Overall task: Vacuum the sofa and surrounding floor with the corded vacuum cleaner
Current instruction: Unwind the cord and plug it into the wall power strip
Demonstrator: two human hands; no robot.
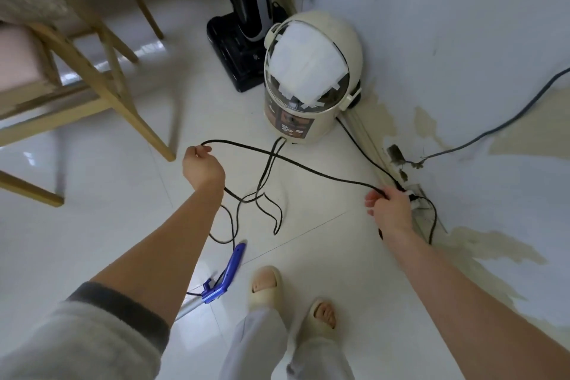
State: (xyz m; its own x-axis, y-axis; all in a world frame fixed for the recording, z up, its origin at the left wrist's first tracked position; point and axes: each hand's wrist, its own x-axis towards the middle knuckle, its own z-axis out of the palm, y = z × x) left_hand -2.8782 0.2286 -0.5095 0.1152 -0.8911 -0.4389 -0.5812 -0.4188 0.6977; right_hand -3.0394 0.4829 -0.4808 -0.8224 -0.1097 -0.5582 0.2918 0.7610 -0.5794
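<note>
Two hands hold one black power cord [308, 168], stretched as a raised span between them, apparently to pay out or untangle slack before vacuuming. The left hand [202, 165] pinches a bend of the cord; the right hand [390, 210] grips it near the wall outlet [413, 193], probably where the plug goes in. Below the span, spare loops lie on the white floor [308, 256], running toward the blue vacuum handle [226, 274] beside the feet. Behind the cord stands a cream domed container [311, 77]; a wooden chair [92, 71] stands left.
</note>
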